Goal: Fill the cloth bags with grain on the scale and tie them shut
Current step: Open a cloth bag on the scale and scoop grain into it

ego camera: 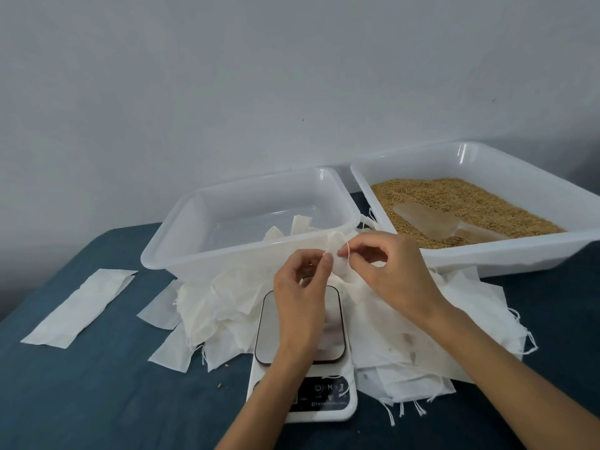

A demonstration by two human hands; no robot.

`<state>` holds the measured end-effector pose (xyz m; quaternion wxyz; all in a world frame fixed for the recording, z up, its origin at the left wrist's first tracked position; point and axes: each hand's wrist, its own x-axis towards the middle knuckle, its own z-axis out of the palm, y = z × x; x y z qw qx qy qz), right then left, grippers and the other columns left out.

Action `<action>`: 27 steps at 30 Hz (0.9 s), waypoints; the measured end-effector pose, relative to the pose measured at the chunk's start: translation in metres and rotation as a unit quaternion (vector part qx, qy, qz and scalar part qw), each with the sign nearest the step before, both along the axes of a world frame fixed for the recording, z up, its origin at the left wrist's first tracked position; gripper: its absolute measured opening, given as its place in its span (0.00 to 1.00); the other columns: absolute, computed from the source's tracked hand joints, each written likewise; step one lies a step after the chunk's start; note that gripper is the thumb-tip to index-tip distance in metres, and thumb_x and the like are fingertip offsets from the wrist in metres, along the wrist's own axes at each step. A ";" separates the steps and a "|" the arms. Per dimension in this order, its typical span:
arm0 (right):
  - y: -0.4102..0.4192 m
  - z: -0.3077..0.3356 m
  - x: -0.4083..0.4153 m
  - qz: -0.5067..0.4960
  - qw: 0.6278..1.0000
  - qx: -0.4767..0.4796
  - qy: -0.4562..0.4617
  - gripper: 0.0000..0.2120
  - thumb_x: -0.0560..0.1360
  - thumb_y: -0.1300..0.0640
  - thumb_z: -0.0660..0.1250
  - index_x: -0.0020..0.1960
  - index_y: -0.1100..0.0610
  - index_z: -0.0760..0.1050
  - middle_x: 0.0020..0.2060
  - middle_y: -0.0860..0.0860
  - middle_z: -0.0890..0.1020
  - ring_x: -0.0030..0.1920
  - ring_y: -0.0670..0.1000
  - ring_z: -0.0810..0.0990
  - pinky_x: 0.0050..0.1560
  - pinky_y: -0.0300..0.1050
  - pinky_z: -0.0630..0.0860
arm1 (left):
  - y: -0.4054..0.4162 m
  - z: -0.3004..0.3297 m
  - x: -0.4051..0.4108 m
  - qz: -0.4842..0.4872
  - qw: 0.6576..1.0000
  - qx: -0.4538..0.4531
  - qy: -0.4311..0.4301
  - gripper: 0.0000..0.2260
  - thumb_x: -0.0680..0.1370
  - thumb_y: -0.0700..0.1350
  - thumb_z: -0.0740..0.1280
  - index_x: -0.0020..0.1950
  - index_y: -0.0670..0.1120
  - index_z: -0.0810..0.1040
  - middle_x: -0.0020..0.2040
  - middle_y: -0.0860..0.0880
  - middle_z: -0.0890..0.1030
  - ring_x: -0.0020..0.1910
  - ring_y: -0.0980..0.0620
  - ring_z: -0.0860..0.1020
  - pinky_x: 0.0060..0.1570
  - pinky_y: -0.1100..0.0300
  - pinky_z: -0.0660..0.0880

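Grain tray lies right of my grip, scale directly below it. Left hand and right hand each pinch the drawstring at the cloth bag mouth. I judge: pull both ends evenly, cinch snug, then knot.

Both hands over the scale: left hand & right hand pinch a white drawstring at a small cloth bag. Loose bags piled round the scale on blue cloth. Behind: clear tub, tray of grain w/ scoop.
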<state>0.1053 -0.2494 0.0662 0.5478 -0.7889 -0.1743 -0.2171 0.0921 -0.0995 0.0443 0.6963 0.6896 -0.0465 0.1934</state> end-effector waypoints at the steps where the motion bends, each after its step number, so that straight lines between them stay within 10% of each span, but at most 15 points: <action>1: 0.000 0.001 -0.001 0.002 1.000 -0.003 0.000 0.10 0.74 0.66 0.69 0.45 0.54 0.85 0.41 0.44 0.86 0.42 0.47 0.85 0.47 0.45 0.82 | -0.002 0.000 -0.002 0.004 1.000 -0.006 0.000 0.06 0.82 0.41 0.71 0.45 0.45 0.84 0.38 0.49 0.83 0.39 0.54 0.78 0.44 0.59 0.77; 7: -0.001 0.004 -0.001 0.026 0.999 -0.022 0.030 0.06 0.75 0.49 0.74 0.45 0.52 0.85 0.42 0.45 0.83 0.42 0.48 0.83 0.45 0.47 0.81 | -0.021 -0.003 -0.013 0.016 0.999 -0.045 0.015 0.05 0.81 0.42 0.72 0.46 0.43 0.83 0.36 0.53 0.81 0.36 0.56 0.75 0.41 0.65 0.73; 27: 0.000 -0.002 0.000 -0.001 0.985 -0.137 -0.101 0.14 0.84 0.48 0.62 0.48 0.53 0.81 0.41 0.43 0.79 0.31 0.49 0.75 0.38 0.34 0.67 | -0.016 -0.010 -0.008 0.048 0.998 -0.021 0.016 0.05 0.83 0.44 0.70 0.47 0.47 0.82 0.40 0.50 0.81 0.40 0.52 0.77 0.43 0.60 0.74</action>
